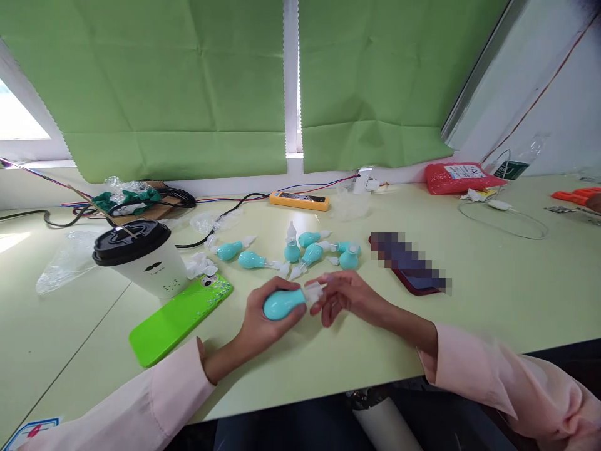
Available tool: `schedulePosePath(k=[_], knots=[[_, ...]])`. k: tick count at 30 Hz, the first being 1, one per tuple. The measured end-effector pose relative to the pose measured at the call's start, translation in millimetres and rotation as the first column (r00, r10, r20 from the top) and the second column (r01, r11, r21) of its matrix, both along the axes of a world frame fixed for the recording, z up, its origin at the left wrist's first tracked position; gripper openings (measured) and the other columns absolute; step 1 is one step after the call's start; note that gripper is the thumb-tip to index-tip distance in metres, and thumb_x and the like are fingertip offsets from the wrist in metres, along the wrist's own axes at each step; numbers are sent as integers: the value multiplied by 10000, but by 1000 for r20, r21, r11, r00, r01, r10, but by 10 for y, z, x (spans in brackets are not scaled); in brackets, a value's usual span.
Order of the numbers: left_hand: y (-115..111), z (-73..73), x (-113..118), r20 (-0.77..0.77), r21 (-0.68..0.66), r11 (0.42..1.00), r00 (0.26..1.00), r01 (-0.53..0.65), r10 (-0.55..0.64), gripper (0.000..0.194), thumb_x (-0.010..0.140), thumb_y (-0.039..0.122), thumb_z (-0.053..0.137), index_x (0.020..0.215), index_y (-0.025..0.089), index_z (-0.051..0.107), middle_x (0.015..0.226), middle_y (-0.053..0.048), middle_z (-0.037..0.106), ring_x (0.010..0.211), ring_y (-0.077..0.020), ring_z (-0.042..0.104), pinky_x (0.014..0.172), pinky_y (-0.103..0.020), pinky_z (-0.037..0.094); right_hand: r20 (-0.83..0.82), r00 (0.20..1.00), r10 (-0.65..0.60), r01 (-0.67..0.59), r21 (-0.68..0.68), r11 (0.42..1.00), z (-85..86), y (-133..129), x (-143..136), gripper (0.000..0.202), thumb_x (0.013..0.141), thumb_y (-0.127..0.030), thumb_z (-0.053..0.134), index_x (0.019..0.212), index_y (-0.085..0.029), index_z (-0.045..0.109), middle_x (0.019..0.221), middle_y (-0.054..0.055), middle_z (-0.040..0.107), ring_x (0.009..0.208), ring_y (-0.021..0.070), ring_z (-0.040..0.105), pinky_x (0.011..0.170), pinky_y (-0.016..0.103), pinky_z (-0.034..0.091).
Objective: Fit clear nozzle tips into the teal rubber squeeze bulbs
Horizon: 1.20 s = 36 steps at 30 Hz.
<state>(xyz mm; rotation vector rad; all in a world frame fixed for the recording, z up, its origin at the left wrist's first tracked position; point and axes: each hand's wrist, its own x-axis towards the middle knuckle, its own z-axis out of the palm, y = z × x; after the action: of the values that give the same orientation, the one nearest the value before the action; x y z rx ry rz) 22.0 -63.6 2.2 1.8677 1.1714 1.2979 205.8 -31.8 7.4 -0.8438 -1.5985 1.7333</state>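
My left hand [263, 319] is wrapped round the turquoise bulb of a nasal aspirator [283, 304], which lies sideways with its clear nozzle pointing right. At that nozzle [313, 291], the fingertips of my right hand [350, 296] are pinched together on the tip, with the other fingers curled below. Just beyond both hands lies a loose group of similar turquoise aspirators, among them one on the left [252, 260], an upright one [292, 250] and one at the right end [349, 257]. Small whitish tips lie among them.
On the left stand a lidded paper cup [159, 272] and a bright green phone case [178, 322]. A dark phone [413, 266] lies to the right. Farther back are a yellow meter [299, 200], black cables [230, 216], a red packet [457, 178] and a white cable [516, 213].
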Motion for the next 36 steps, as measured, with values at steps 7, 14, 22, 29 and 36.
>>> schedulePosePath(k=[7, 14, 22, 29, 36], knots=[[164, 94, -166, 411, -35, 982, 893, -186, 184, 208, 674, 257, 578, 857, 178, 519, 735, -10, 584, 641, -142, 577, 570, -257, 456, 276, 840, -468, -162, 949, 270, -65, 210, 46, 322, 767, -224, 475, 1084, -174, 499, 1025, 95, 569, 967, 219, 476, 834, 403, 388], [216, 83, -155, 256, -45, 954, 920, -296, 297, 414, 606, 242, 631, 993, 201, 490, 832, -21, 574, 820, -163, 548, 669, -262, 453, 509, 619, -598, -539, 829, 147, -68, 146, -227, 442, 779, -171, 427, 1214, -204, 360, 1271, 103, 360, 1066, 299, 338, 805, 484, 326], [70, 1, -152, -115, 486, 871, 983, -73, 146, 289, 616, 142, 551, 902, 178, 530, 778, -6, 582, 676, -115, 550, 616, -219, 442, 660, 558, -503, -546, 748, 376, 69, 268, -2, 165, 751, -214, 474, 850, -115, 561, 795, 95, 561, 790, 200, 499, 644, 306, 401], [-14, -161, -8, -660, 410, 866, 748, 286, 66, 201, 728, 252, 499, 899, 165, 560, 655, -24, 589, 600, -133, 552, 512, -227, 424, 705, 579, -410, -547, 709, 445, 137, 265, 71, 142, 749, -201, 486, 867, -133, 528, 796, 76, 593, 738, 187, 539, 619, 289, 404], [159, -64, -140, -832, 423, 906, 401, 11, 384, 173, 714, 218, 466, 822, 170, 592, 629, -42, 617, 590, -207, 577, 524, -311, 420, 524, 825, -214, -322, 745, 584, 220, 236, 255, 201, 676, -288, 600, 812, -141, 610, 643, 15, 607, 556, 99, 535, 567, 228, 427]])
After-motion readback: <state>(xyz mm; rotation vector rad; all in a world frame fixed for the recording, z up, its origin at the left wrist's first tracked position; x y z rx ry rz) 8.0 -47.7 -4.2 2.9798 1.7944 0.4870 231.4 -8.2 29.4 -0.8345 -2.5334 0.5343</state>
